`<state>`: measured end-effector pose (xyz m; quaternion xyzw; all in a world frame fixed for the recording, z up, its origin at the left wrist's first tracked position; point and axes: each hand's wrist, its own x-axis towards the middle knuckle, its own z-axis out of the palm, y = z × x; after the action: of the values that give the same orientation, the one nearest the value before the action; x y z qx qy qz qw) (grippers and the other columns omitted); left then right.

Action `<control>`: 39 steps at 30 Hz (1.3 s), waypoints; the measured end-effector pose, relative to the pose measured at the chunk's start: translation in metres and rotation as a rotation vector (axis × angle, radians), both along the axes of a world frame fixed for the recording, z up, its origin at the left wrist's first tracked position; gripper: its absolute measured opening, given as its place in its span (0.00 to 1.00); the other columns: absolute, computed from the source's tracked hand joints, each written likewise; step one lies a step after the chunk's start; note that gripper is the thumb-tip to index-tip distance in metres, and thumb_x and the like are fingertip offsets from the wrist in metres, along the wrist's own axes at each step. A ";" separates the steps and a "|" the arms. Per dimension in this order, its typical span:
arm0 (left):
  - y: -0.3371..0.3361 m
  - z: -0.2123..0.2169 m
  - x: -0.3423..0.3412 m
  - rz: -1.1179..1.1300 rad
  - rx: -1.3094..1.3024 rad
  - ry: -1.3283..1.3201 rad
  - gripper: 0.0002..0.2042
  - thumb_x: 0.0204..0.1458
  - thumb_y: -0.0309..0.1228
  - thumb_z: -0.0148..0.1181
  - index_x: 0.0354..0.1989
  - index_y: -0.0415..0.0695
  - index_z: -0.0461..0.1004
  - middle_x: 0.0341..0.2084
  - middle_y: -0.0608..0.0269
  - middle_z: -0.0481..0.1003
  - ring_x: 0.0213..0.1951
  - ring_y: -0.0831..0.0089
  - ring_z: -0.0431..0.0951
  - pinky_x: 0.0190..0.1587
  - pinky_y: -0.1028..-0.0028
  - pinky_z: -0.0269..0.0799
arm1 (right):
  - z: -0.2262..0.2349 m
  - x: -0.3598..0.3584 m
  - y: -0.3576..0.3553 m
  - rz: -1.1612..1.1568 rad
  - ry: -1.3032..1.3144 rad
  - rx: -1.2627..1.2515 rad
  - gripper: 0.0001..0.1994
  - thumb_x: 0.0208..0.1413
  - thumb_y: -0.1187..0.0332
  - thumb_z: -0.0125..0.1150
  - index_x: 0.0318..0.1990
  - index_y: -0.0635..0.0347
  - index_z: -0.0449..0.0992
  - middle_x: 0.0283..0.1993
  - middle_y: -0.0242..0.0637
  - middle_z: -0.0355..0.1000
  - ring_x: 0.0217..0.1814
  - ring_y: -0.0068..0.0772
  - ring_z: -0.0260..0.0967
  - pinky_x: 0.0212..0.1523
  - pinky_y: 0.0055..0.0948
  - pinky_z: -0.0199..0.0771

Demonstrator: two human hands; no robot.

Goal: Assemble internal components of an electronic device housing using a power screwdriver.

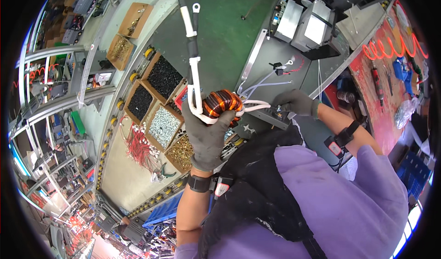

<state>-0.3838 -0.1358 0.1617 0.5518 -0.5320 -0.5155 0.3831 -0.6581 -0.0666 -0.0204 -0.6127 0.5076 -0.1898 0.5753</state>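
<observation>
Cradling copper-wound coil (223, 103): left hand (205, 138), gloved fingers curled round it. Right hand (295, 102) near end of white leads (261, 106), fingers bent; cannot tell whether gripping.

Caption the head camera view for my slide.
Gloved left hand holds a copper coil, gloved right hand nearby, red wires on the bench.

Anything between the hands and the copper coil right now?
Nothing visible blocks the left hand: its glove is against the coil. Between the coil and the right hand, white leads span the gap, running from the coil's side toward the right fingers; no other obstruction shows there.
</observation>
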 end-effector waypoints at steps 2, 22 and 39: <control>0.003 0.000 -0.002 -0.002 -0.006 0.026 0.28 0.41 0.21 0.68 0.49 0.37 0.59 0.39 0.60 0.69 0.39 0.76 0.74 0.41 0.76 0.75 | 0.004 0.001 0.004 -0.036 -0.039 -0.049 0.13 0.48 0.74 0.61 0.44 0.55 0.77 0.36 0.41 0.75 0.38 0.36 0.74 0.42 0.33 0.73; 0.009 0.001 0.014 0.045 0.110 -0.098 0.29 0.39 0.19 0.68 0.50 0.39 0.59 0.39 0.61 0.68 0.40 0.74 0.73 0.43 0.75 0.73 | 0.028 0.006 -0.014 -0.040 -0.041 0.543 0.07 0.54 0.71 0.56 0.36 0.62 0.79 0.24 0.37 0.73 0.19 0.25 0.68 0.21 0.27 0.70; 0.033 -0.001 0.031 0.087 0.160 -0.113 0.31 0.37 0.20 0.68 0.52 0.39 0.59 0.41 0.60 0.68 0.43 0.72 0.72 0.47 0.73 0.72 | 0.016 0.031 0.007 -0.130 0.422 0.121 0.15 0.54 0.56 0.61 0.35 0.61 0.79 0.29 0.43 0.75 0.32 0.39 0.73 0.37 0.35 0.71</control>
<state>-0.3530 -0.1029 0.1604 0.6312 -0.4856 -0.5073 0.3293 -0.6273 -0.0600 -0.0044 -0.5692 0.6655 -0.0635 0.4786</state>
